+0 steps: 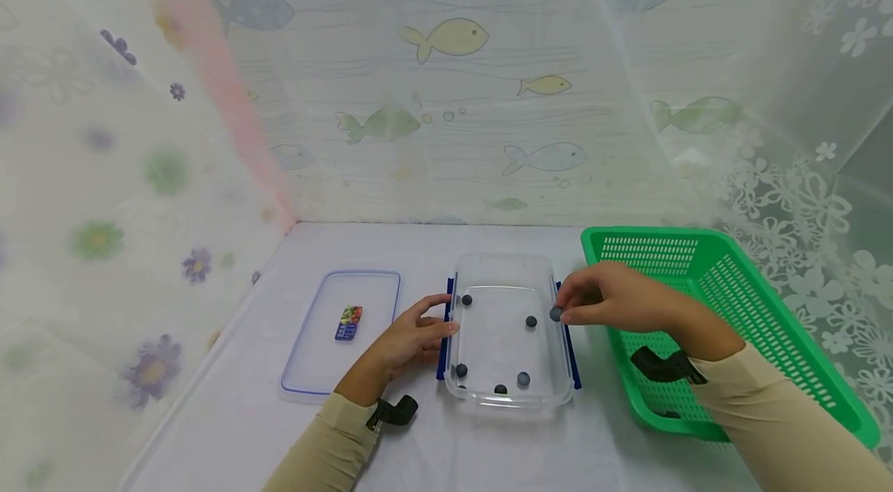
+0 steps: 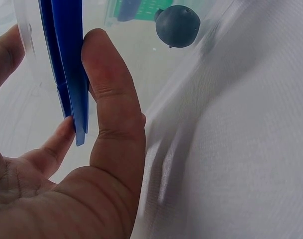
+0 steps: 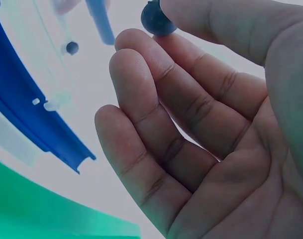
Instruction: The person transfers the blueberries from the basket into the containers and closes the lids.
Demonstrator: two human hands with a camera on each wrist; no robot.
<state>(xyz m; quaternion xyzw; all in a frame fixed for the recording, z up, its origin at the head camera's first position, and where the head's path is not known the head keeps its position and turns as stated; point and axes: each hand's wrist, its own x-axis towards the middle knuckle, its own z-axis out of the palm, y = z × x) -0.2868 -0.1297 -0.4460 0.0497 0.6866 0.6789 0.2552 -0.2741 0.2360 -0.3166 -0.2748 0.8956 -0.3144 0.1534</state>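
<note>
A clear plastic container [image 1: 512, 402] with blue side latches stands on the white cloth, several blueberries [image 1: 523, 379] scattered over its bottom. My left hand [image 1: 408, 338] holds its left side, the thumb [image 2: 114, 99] at the rim and the other fingers around the outside by the blue latch [image 2: 69, 59]. Over the right edge of the container, my right hand [image 1: 610, 298] pinches one blueberry [image 3: 156, 19] between thumb and index finger. Its other fingers are loosely bent in the right wrist view, with nothing in them.
Left of the container lies a clear lid [image 1: 307, 356] with a blue seal and a colourful label [image 1: 349, 323]. A green perforated basket [image 1: 649, 233] stands at the right under my right forearm, with small dark items [image 1: 670, 414] near its front. Patterned curtains [image 1: 446, 128] surround the table.
</note>
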